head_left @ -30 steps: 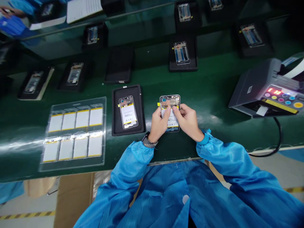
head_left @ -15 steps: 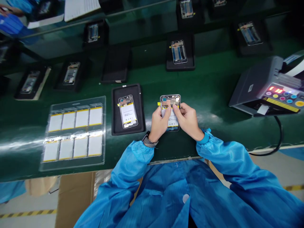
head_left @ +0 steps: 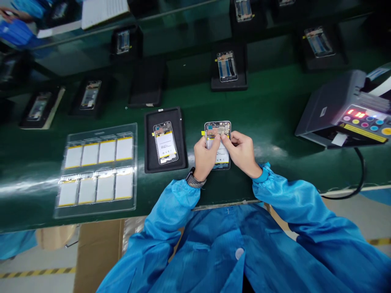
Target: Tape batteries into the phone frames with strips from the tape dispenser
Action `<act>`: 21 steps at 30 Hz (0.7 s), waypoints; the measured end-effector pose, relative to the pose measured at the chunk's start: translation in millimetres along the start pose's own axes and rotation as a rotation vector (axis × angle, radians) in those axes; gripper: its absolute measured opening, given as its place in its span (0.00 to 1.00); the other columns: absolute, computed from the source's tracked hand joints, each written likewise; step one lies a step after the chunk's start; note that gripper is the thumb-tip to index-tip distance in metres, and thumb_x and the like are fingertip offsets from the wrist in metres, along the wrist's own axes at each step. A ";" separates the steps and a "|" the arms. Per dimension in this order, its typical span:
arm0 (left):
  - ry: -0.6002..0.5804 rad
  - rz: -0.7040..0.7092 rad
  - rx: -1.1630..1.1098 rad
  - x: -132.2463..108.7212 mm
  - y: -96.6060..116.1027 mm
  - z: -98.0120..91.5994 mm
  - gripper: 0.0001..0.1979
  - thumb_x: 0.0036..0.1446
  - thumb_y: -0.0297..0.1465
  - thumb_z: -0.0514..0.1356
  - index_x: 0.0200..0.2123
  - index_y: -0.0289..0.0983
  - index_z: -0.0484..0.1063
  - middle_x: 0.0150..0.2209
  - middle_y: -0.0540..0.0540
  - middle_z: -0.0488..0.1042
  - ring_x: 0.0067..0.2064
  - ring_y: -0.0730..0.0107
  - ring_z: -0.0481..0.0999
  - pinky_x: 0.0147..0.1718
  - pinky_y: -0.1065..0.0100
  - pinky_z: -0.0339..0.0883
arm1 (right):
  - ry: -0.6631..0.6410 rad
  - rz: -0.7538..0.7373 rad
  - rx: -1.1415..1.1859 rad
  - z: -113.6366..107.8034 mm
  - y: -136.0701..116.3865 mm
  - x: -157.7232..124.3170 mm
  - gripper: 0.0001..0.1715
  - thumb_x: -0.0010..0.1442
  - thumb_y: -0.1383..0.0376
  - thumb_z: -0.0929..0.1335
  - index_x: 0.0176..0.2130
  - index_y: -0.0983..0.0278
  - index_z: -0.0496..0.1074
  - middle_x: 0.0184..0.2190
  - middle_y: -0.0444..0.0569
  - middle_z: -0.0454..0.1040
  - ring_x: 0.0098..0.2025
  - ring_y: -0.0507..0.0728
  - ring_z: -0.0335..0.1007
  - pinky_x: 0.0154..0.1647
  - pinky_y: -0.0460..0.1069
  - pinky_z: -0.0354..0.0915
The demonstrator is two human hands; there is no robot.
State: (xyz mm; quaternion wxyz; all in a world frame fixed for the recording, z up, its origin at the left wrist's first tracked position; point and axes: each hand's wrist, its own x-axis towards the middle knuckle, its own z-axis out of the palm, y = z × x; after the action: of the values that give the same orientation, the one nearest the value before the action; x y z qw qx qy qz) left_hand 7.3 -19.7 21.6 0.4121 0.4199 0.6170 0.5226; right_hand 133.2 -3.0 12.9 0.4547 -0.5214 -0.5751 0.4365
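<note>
The person's blue sleeves (head_left: 171, 228) reach forward onto a green workbench (head_left: 262, 101). A watch (head_left: 192, 180) sits on the left wrist. At 12 o'clock from the chest, the left hand (head_left: 205, 156) and the right hand (head_left: 241, 154) hold a phone frame (head_left: 218, 128). Both hands are almost closed: they pinch the frame from its two sides, and the thumbs come close together above a white battery (head_left: 221, 156) inside it. At 10 o'clock, a black tray (head_left: 149, 140) carries a second phone frame (head_left: 165, 142). Beside it, a clear blister tray (head_left: 97, 133) holds eight white batteries (head_left: 105, 151). At 2 o'clock stands a grey machine (head_left: 332, 108) with a red display. Farther away, at 12 o'clock, another black tray (head_left: 229, 86) holds a third phone frame (head_left: 227, 66).
</note>
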 end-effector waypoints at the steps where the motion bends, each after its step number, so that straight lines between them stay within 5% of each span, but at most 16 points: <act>1: 0.006 0.001 0.009 0.0 -0.2 -0.4 0.15 0.59 0.41 0.67 0.35 0.33 0.78 0.31 0.47 0.77 0.32 0.70 0.72 0.32 0.71 0.65 | -0.025 0.009 0.058 0.4 0.2 -0.3 0.24 0.65 0.49 0.70 0.27 0.62 0.65 0.21 0.41 0.63 0.23 0.50 0.56 0.23 0.46 0.52; 5: 0.005 0.007 0.023 -1.7 -0.3 -0.7 0.15 0.59 0.42 0.66 0.35 0.34 0.79 0.30 0.47 0.77 0.31 0.70 0.72 0.30 0.71 0.64 | -0.088 0.027 0.168 0.9 0.1 -1.4 0.20 0.66 0.48 0.69 0.40 0.62 0.72 0.29 0.45 0.74 0.28 0.53 0.67 0.26 0.47 0.61; 12: 0.003 0.084 0.037 -4.9 0.0 5.6 0.15 0.62 0.41 0.64 0.39 0.33 0.78 0.34 0.45 0.80 0.34 0.68 0.75 0.35 0.70 0.68 | 0.001 -0.024 0.070 -1.3 0.7 -4.0 0.18 0.67 0.50 0.69 0.36 0.62 0.70 0.24 0.42 0.70 0.24 0.51 0.59 0.24 0.47 0.54; 21: -0.032 0.043 -0.010 -4.5 4.8 2.1 0.15 0.61 0.42 0.65 0.38 0.34 0.79 0.34 0.45 0.80 0.35 0.68 0.75 0.35 0.70 0.67 | -0.035 0.026 0.096 -1.4 -2.1 -4.7 0.21 0.66 0.46 0.68 0.39 0.61 0.71 0.27 0.44 0.72 0.25 0.52 0.61 0.25 0.48 0.58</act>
State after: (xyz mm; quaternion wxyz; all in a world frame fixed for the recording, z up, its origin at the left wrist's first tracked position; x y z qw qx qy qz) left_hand 11.1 -22.8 26.5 0.4127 0.4391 0.5988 0.5276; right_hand 134.3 -7.8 15.0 0.4634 -0.4986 -0.5547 0.4784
